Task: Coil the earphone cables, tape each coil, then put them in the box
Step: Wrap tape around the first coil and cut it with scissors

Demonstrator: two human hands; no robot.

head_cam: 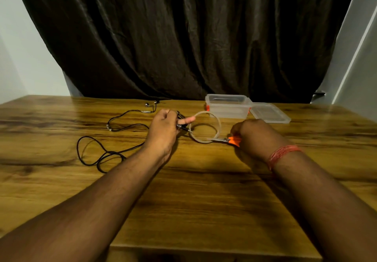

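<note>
Left hand (163, 128) grips a small coil of earphone cable (179, 119), forefinger stuck out toward the tape roll (205, 127), which sits between the hands, just beside the left one. Right hand (250, 133) is clenched on orange-handled scissors (228, 139), blades pointing left at the roll's near edge (looks like touching). Rest of the cable trails left on the worktop (193, 190). Open box (227, 106) lies beyond the right hand.
</note>
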